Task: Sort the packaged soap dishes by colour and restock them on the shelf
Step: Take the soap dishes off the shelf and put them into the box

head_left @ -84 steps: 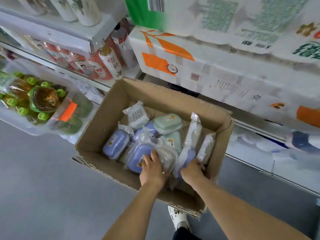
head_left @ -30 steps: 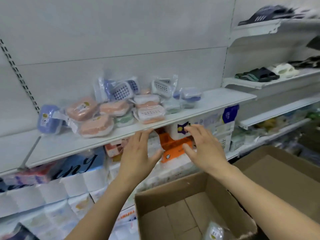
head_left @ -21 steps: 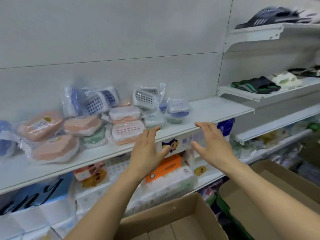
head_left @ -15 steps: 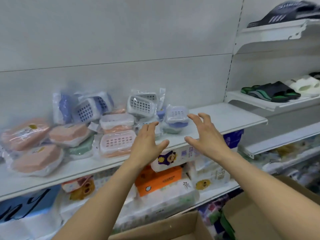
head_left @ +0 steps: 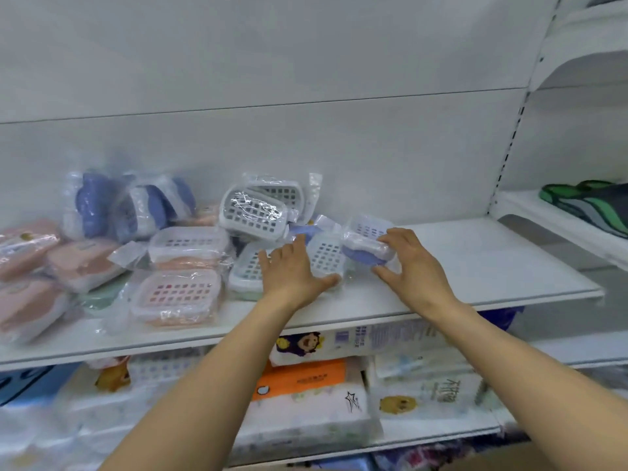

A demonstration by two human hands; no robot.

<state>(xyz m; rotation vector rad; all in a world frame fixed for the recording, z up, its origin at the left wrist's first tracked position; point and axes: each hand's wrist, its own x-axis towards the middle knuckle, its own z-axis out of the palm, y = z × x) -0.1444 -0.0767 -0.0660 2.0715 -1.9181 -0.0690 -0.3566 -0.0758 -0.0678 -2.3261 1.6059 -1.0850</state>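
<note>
I observe the right hand [head_left: 413, 266] gripping a blue soap dish [head_left: 365, 248] mid-shelf [head_left: 475, 266], toward its front edge. The left hand [head_left: 289, 271], fingers extended, rests on an adjacent white dish [head_left: 324, 256].

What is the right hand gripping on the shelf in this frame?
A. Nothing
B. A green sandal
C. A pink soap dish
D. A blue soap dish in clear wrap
D: the right hand curls its fingers and thumb round the wrapped blue soap dish on the shelf.
</note>
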